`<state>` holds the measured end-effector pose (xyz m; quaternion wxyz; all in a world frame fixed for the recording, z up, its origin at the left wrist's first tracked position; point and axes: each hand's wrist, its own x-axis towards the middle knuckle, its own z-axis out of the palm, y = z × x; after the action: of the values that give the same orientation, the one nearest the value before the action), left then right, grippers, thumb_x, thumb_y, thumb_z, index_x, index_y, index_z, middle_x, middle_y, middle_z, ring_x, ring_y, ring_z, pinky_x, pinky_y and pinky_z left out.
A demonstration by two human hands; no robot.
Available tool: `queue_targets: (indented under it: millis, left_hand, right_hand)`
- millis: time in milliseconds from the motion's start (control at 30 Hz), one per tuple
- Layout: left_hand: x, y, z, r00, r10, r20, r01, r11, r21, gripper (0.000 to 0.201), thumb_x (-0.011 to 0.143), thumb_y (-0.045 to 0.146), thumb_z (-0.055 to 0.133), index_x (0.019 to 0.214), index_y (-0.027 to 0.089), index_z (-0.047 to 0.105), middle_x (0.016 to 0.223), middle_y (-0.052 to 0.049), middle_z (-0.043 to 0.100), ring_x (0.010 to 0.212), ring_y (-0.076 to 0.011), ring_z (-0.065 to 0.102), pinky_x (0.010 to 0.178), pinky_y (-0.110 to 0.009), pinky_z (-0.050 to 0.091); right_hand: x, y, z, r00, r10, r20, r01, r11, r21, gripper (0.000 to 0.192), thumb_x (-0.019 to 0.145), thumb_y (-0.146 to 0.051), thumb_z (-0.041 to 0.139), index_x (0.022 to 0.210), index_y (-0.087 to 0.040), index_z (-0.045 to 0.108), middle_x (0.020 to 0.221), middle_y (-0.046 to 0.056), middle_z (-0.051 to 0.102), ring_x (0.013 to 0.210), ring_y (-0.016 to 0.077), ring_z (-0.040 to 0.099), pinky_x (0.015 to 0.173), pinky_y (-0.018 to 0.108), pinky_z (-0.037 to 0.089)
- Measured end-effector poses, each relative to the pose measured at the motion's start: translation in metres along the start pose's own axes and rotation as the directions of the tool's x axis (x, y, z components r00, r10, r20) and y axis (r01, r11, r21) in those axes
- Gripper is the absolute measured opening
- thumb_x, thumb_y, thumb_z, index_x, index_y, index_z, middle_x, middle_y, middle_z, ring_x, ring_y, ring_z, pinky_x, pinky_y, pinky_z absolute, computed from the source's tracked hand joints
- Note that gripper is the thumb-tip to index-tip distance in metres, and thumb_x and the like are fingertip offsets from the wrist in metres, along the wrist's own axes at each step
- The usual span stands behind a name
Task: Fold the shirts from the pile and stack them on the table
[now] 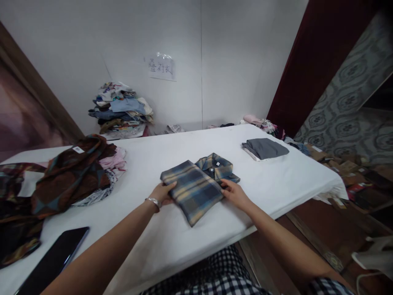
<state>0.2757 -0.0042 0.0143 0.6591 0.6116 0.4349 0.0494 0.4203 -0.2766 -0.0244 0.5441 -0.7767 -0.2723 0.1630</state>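
Observation:
A plaid shirt (pixel 193 188) in blue, dark grey and yellow lies folded over on the white-covered table (pixel 147 164). Its collar (pixel 215 162), with a small white label and a button, shows beyond the folded part. My left hand (pixel 164 193), with a silver bracelet at the wrist, grips the left edge of the shirt, thumb on top and fingers partly hidden below. On the opposite side my right hand (pixel 235 193) pinches the shirt's right edge close to the collar.
Folded grey clothes (pixel 264 148) lie at the right. Loose brown patterned clothing (pixel 70 176) and a black phone (pixel 55 260) are at the left. Behind the table stands a tall clothes pile (pixel 123 108). Boxes (pixel 350 168) crowd the right, beside a white stool (pixel 374 256).

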Motion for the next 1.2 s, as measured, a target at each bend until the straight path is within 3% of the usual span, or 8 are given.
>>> queue_targets:
  millis: [67,167,267,433,567,767,967,1200]
  left_hand:
    - [0.009,0.006,-0.017,0.995,0.026,-0.098,-0.011,0.990,0.144,0.067,0.082,0.047,0.060,0.137,0.015,0.038,0.111,-0.017,0.068,0.085,-0.0254,0.070,0.063,-0.033,0.057]
    - [0.031,0.022,-0.037,0.938,0.262,-0.229,-0.140,0.886,0.441,0.071,0.082,0.052,0.056,0.138,0.012,0.037,0.123,-0.019,0.062,0.102,-0.0273,0.065,0.076,-0.035,0.055]
    - [0.054,0.038,-0.039,0.878,0.452,-0.156,-0.226,0.679,0.698,0.060,0.083,0.050,0.054,0.127,0.010,0.051,0.130,-0.019,0.057,0.118,-0.0292,0.055,0.095,-0.037,0.046]
    - [0.088,0.056,-0.006,0.873,0.486,0.045,-0.317,0.495,0.809,0.056,0.081,0.052,0.052,0.120,0.013,0.059,0.131,-0.017,0.057,0.119,-0.0295,0.054,0.100,-0.035,0.040]
    - [0.110,0.063,0.025,0.897,0.432,0.095,-0.324,0.496,0.806,0.055,0.069,0.052,0.065,0.110,0.016,0.064,0.119,-0.016,0.065,0.112,-0.0327,0.059,0.091,-0.036,0.045]
    - [0.115,0.070,0.047,0.905,0.407,0.126,-0.351,0.546,0.761,0.028,0.067,0.039,0.069,0.088,0.019,0.070,0.097,-0.011,0.072,0.093,-0.0279,0.066,0.076,-0.031,0.047]
    - [0.116,0.075,0.053,0.910,0.374,0.182,-0.378,0.562,0.736,0.026,0.071,0.040,0.067,0.087,0.020,0.070,0.090,-0.006,0.074,0.085,-0.0216,0.067,0.069,-0.025,0.047]
    - [0.128,0.087,0.062,0.913,0.281,0.296,-0.405,0.536,0.740,0.036,0.068,0.050,0.066,0.089,0.020,0.072,0.103,-0.007,0.073,0.091,-0.0234,0.067,0.072,-0.026,0.048]
  right_hand:
    - [-0.016,0.004,-0.006,0.995,0.073,-0.075,-0.065,0.993,0.099,0.048,0.070,-0.029,0.064,0.118,-0.021,0.060,0.099,0.005,0.065,0.069,0.0150,0.060,0.058,0.028,0.052]
    - [-0.048,0.002,-0.010,0.954,0.299,-0.033,-0.271,0.899,0.344,0.056,0.071,-0.035,0.067,0.123,-0.020,0.052,0.099,0.007,0.067,0.067,0.0166,0.064,0.052,0.029,0.054]
    - [-0.075,-0.011,-0.005,0.887,0.453,0.085,-0.425,0.733,0.531,0.058,0.070,-0.036,0.074,0.121,-0.019,0.051,0.113,0.014,0.065,0.082,0.0210,0.069,0.060,0.032,0.058]
    - [-0.081,-0.029,0.006,0.859,0.498,0.115,-0.448,0.625,0.640,0.054,0.068,-0.033,0.079,0.113,-0.018,0.053,0.117,0.015,0.064,0.095,0.0229,0.068,0.067,0.032,0.060]
    - [-0.065,-0.026,0.011,0.892,0.442,0.094,-0.410,0.704,0.580,0.049,0.069,-0.038,0.076,0.108,-0.019,0.054,0.108,0.011,0.067,0.080,0.0191,0.069,0.058,0.029,0.058]
    - [-0.039,-0.016,0.028,0.944,0.328,0.047,-0.325,0.892,0.314,0.040,0.067,-0.050,0.068,0.086,-0.019,0.050,0.063,-0.003,0.063,0.042,0.0122,0.057,0.033,0.021,0.040]
    - [-0.035,-0.016,0.023,0.904,0.422,0.063,-0.419,0.849,0.322,0.034,0.069,-0.047,0.063,0.075,-0.021,0.042,0.053,-0.005,0.060,0.033,0.0088,0.050,0.029,0.018,0.032]
    - [-0.057,-0.021,0.004,0.835,0.534,0.137,-0.545,0.764,0.346,0.047,0.073,-0.054,0.065,0.100,-0.018,0.051,0.071,0.002,0.067,0.049,0.0151,0.064,0.038,0.022,0.047]
